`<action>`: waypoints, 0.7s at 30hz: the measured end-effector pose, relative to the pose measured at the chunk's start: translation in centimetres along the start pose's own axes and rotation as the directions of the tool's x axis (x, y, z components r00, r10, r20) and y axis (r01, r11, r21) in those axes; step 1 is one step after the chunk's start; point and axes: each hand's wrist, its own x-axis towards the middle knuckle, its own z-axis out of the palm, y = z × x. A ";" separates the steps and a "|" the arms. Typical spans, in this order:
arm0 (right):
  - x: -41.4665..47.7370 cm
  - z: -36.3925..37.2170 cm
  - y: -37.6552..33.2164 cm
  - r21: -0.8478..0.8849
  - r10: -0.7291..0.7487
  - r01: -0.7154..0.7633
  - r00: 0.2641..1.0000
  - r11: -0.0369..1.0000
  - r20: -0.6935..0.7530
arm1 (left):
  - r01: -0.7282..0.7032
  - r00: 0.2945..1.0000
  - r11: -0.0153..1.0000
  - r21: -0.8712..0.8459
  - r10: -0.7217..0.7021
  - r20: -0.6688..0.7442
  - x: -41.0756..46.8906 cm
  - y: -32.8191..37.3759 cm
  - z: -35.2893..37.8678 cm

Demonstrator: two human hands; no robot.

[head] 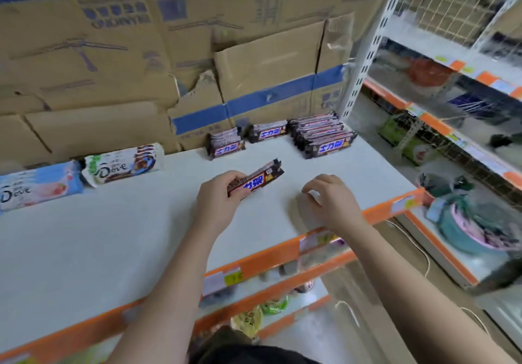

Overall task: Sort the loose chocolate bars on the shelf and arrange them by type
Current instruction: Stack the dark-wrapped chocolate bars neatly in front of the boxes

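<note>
My L hand (219, 198) grips stacked bars (258, 179), arm stretched over mid shelf (113, 236). R hand (332, 198) hovers nr the front edge, fingers loosely curled, empty.

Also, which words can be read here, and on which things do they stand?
"Dove": white and green pack.
"Dove": blue and pink pack.
"士力架": dark bars at the back.
"力架": dark bar in the left hand.
Too blurred: cardboard boxes, price tags.

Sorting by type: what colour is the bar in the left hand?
Dark brown bar, blue lettering; head view.
</note>
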 end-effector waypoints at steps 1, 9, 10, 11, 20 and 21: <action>-0.1 -0.4 1.3 -0.013 0.001 -0.001 1.000 1.000 0.006 | -0.006 1.000 1.000 0.009 0.006 0.012 0.1 0.7 1.0; 2.0 -1.5 7.1 -0.033 -0.010 0.010 1.000 0.999 0.007 | 0.045 0.996 0.995 -0.090 -0.037 0.084 3.2 4.4 5.9; 2.3 -1.5 7.5 -0.039 -0.007 0.008 1.000 0.999 0.011 | 0.037 0.994 0.995 -0.094 -0.028 0.104 3.8 4.7 6.2; 2.6 -1.6 7.9 -0.042 -0.008 0.008 1.000 0.999 0.012 | 0.015 0.992 0.997 -0.079 -0.005 0.122 4.4 5.0 6.5; 4.4 -2.7 11.8 -0.020 0.041 -0.041 0.999 0.999 -0.006 | -0.104 0.983 0.994 0.044 0.096 0.158 8.4 6.7 11.3; 4.5 -2.9 12.2 -0.021 0.027 -0.027 1.000 0.999 0.003 | -0.079 0.989 0.996 0.039 0.073 0.125 8.6 6.9 11.8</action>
